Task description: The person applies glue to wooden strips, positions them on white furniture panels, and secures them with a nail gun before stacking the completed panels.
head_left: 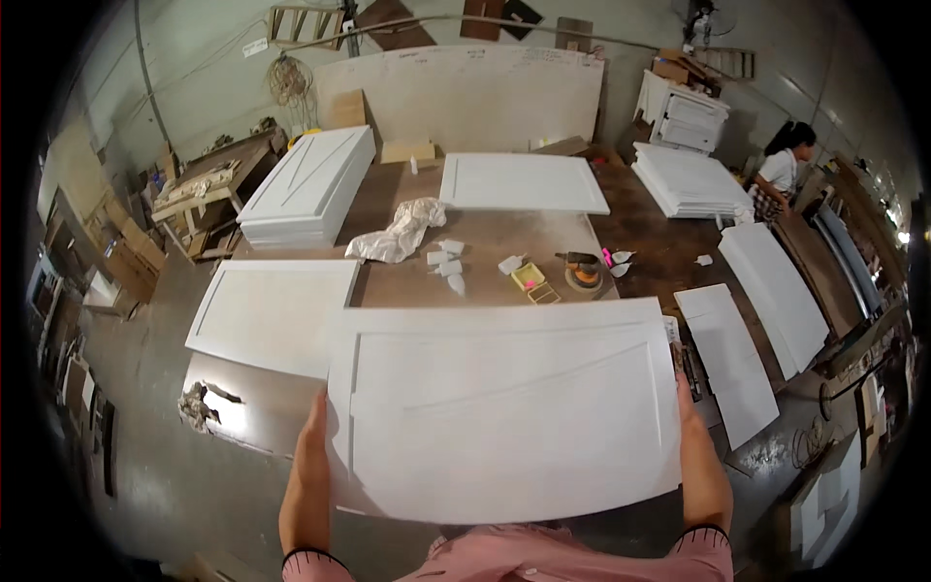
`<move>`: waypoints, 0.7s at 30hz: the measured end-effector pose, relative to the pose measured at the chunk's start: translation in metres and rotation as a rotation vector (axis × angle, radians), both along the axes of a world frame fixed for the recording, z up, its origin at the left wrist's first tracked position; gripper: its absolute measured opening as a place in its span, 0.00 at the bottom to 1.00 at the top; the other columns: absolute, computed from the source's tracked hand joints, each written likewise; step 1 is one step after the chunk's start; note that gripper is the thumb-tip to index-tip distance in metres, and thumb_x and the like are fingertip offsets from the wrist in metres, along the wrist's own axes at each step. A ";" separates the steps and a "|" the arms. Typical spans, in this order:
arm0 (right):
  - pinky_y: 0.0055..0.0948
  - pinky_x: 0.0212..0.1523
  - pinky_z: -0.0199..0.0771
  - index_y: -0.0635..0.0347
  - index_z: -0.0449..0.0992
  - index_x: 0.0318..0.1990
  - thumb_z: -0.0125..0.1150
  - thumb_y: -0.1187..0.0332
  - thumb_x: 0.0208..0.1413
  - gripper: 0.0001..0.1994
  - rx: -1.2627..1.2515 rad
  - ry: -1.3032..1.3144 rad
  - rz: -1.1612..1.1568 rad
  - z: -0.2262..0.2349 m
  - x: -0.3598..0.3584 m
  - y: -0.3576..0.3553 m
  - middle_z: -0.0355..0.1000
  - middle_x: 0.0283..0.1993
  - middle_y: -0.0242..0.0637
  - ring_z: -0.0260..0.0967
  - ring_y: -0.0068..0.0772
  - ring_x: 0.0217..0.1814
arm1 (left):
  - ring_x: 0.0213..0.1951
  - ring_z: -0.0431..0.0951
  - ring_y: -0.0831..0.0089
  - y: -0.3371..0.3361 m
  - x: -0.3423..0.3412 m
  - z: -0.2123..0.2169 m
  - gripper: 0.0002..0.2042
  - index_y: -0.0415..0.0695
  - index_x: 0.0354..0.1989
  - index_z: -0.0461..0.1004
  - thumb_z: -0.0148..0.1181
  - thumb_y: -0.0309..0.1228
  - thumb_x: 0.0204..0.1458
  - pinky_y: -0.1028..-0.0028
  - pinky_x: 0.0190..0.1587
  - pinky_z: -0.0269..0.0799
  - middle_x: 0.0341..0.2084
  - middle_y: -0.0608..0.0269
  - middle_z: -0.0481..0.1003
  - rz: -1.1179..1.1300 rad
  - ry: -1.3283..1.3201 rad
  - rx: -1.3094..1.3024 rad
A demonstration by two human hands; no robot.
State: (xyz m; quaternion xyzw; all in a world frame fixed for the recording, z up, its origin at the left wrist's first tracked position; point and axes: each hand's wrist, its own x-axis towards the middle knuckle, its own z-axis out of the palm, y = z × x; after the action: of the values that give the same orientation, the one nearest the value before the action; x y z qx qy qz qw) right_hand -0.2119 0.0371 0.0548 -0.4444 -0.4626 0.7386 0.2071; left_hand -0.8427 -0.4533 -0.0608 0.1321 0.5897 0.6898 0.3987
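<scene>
Head view: a workshop seen from above, looking down past the person's own pink sleeves at a long brown surface (504, 242)
White panel: a large white door panel (504, 407) with a raised frame and a thin slanted groove across its middle, held flat and close to the body, just in front of the near edge of the surface
Left hand: the left hand (310, 456) is clamped on the panel's left edge, fingers under it and out of sight
Right hand: the right hand (700, 456) is clamped on the panel's right edge in the same way
Second panel: another white panel (272, 310) lies flat on the surface to the left, its near corner tucked under the held one
Far panel: a third white panel (524, 181) lies flat at the far middle of the surface
Left stack: a stack of white panels (310, 184) sits at the far left
Right stack: a lower stack of white panels (690, 179) sits at the far right
Narrow boards: two narrow white boards (752, 320) lie to the right of the held panel
Cloth: a crumpled pale cloth (400, 231) lies mid-surface, with small white scraps just beside it
Small items: a small yellow box (529, 278) and a round tool with an orange pad (584, 276) sit just beyond the held panel
Rag: a dirty rag (197, 405) lies at the near left corner
Other person: a person in a white top (782, 167) is at the far right, well apart from the held panel
</scene>
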 end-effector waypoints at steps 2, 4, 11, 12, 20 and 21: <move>0.40 0.65 0.65 0.62 0.57 0.74 0.47 0.34 0.64 0.43 0.017 -0.010 0.030 -0.011 -0.002 0.028 0.69 0.67 0.44 0.65 0.38 0.69 | 0.58 0.75 0.66 0.020 -0.005 0.007 0.30 0.41 0.69 0.67 0.42 0.53 0.70 0.65 0.62 0.67 0.57 0.59 0.76 0.013 0.056 -0.032; 0.40 0.66 0.64 0.62 0.56 0.74 0.47 0.34 0.64 0.44 0.054 -0.074 0.055 -0.014 -0.003 0.047 0.69 0.67 0.44 0.65 0.38 0.69 | 0.58 0.75 0.66 0.032 -0.007 0.011 0.31 0.41 0.69 0.66 0.43 0.53 0.70 0.65 0.62 0.67 0.57 0.59 0.76 0.034 0.121 -0.075; 0.46 0.79 0.34 0.58 0.53 0.78 0.48 0.34 0.65 0.45 -0.063 -0.200 0.095 -0.030 -0.005 0.012 0.47 0.82 0.41 0.37 0.42 0.85 | 0.58 0.74 0.67 -0.058 0.054 0.025 0.31 0.43 0.72 0.62 0.47 0.53 0.70 0.67 0.61 0.66 0.57 0.60 0.76 -0.043 0.616 -0.011; 0.46 0.79 0.34 0.58 0.53 0.78 0.48 0.34 0.65 0.45 -0.075 -0.223 0.106 -0.039 0.006 0.001 0.47 0.82 0.41 0.37 0.42 0.85 | 0.56 0.74 0.68 -0.030 0.086 0.031 0.30 0.42 0.72 0.63 0.48 0.51 0.70 0.69 0.59 0.67 0.55 0.61 0.76 -0.051 0.385 -0.260; 0.35 0.71 0.59 0.64 0.62 0.72 0.53 0.41 0.66 0.39 -0.082 -0.221 -0.065 -0.078 0.028 -0.015 0.66 0.70 0.43 0.63 0.43 0.70 | 0.52 0.73 0.72 -0.038 0.152 0.077 0.25 0.43 0.71 0.64 0.46 0.44 0.72 0.70 0.57 0.69 0.54 0.65 0.75 0.085 -0.048 -0.448; 0.36 0.69 0.62 0.63 0.64 0.71 0.52 0.42 0.67 0.36 -0.088 -0.168 -0.108 -0.084 0.036 -0.009 0.68 0.68 0.42 0.66 0.44 0.68 | 0.52 0.73 0.72 -0.041 0.155 0.078 0.25 0.43 0.71 0.64 0.46 0.44 0.72 0.70 0.57 0.69 0.54 0.65 0.75 0.106 -0.068 -0.457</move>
State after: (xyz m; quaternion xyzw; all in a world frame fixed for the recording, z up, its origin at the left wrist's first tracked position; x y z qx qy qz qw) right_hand -0.1757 0.0278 -0.0289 -0.5380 -0.4208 0.7060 0.1874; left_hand -0.6876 -0.4943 0.0168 -0.0161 0.7229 0.5623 0.4011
